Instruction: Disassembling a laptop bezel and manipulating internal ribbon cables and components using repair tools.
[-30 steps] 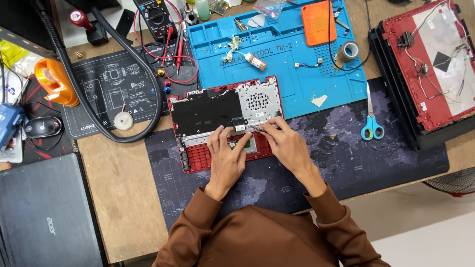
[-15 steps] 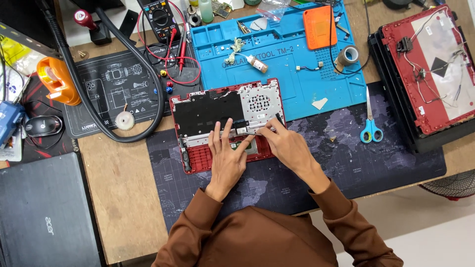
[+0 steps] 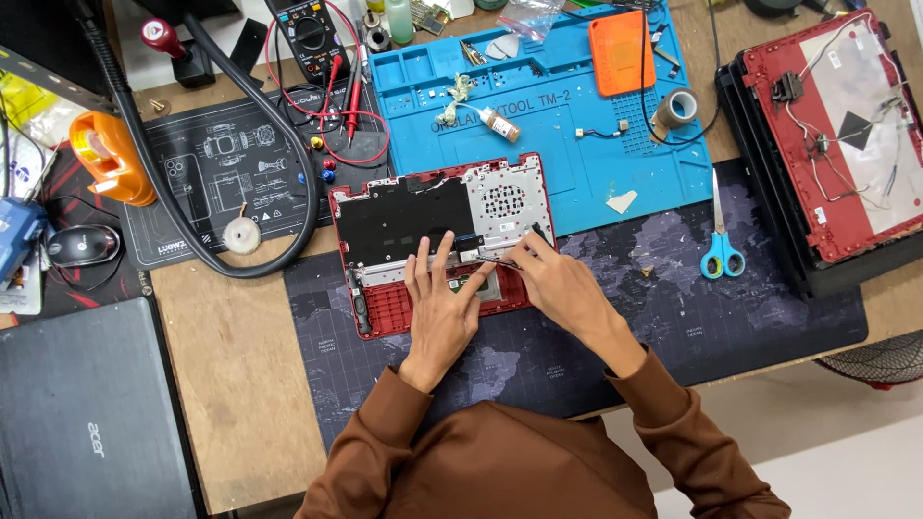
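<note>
A red laptop bottom case (image 3: 385, 317), opened up with its inner black panel and silver plate showing, lies on the dark desk mat (image 3: 731, 317). My left hand (image 3: 439, 306) rests flat on the case's lower middle, fingers spread and pressing on it. My right hand (image 3: 558, 284) pinches a thin dark tool (image 3: 527, 243) whose tip touches the inside of the case near its right side. Both brown sleeves reach in from the bottom of the view.
A blue work mat (image 3: 577, 183) with small parts, an orange pad (image 3: 625, 38) and a tape roll (image 3: 676, 108) lies behind. Blue scissors (image 3: 721, 252) and a red laptop lid (image 3: 836, 135) sit right. A multimeter (image 3: 312, 34), black hose (image 3: 144, 154), mouse (image 3: 82, 245) and closed black laptop (image 3: 87, 413) are left.
Both hands stay on the red case with only slight finger shifts. The view has drifted a little.
</note>
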